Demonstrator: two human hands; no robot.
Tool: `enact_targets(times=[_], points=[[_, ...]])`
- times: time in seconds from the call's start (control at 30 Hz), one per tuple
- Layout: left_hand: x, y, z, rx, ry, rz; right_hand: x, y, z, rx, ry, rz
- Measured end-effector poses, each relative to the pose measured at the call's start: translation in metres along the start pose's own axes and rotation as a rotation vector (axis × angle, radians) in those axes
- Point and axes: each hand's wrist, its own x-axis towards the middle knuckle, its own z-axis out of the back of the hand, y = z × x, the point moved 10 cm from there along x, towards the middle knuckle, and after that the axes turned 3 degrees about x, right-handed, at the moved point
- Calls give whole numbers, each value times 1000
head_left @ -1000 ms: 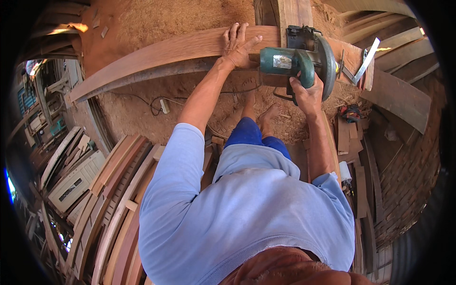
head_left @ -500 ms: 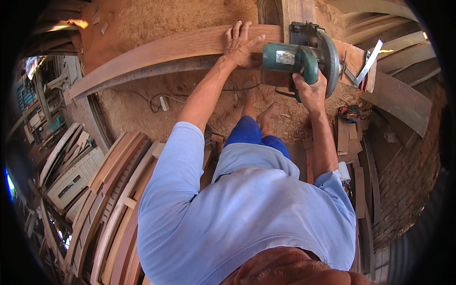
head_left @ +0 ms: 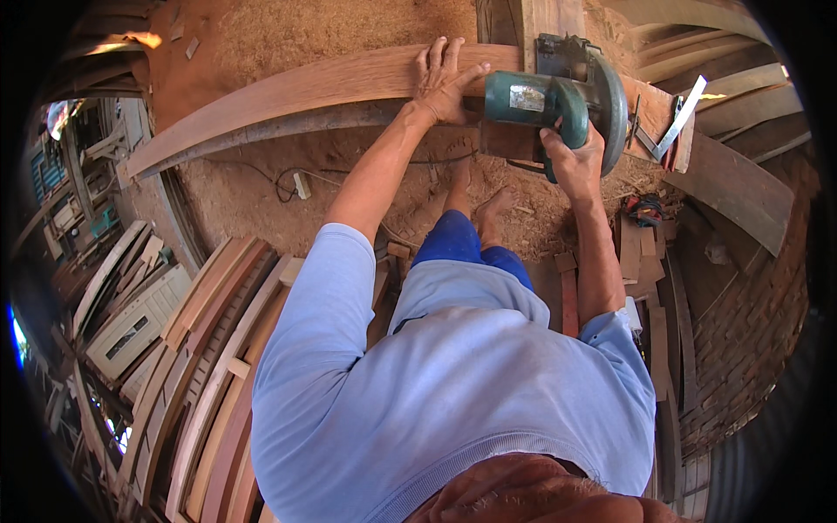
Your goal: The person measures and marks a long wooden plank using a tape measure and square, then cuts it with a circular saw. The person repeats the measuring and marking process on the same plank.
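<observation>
My right hand (head_left: 577,161) is wrapped around the rear handle of a green circular saw (head_left: 527,98). The saw rests over the right part of a long reddish wooden board (head_left: 323,83), its dark guard to the right and the motor housing to the left. Where the blade meets the wood is hidden under the saw. My left hand (head_left: 446,87) lies on the board just left of the motor, fingers spread, pressing on its top. A light wooden strip (head_left: 528,35) crosses at the saw's far side. On the board's right end lies a metal square (head_left: 680,118).
Sawdust covers the ground (head_left: 279,26). A cord (head_left: 279,187) and a white power strip (head_left: 302,185) lie near my feet. Curved boards (head_left: 218,375) are stacked at left, more timber (head_left: 724,52) at far right. A red and black tool (head_left: 643,209) sits at right.
The saw and my right hand have shifted slightly away from me and to the right. My left hand stays in nearly the same place on the board.
</observation>
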Motion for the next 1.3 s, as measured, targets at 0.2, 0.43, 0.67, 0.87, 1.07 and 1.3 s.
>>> enact_targets(times=[0.2, 0.43, 0.67, 0.87, 1.07, 1.3], points=[[0, 1, -2, 8, 17, 5, 5, 2, 0, 6, 11, 13], [1, 0, -2, 66, 76, 25, 11, 2, -1, 11, 28, -3], [2, 0, -3, 99, 139, 39, 16, 5, -2, 56, 28, 55], [1, -1, 0, 87, 107, 23, 21, 5, -3, 68, 30, 8], [2, -2, 3, 87, 85, 10, 25, 1, -2, 78, 31, -2], [2, -2, 6, 71, 44, 12, 26, 4, -5, 98, 42, -13]])
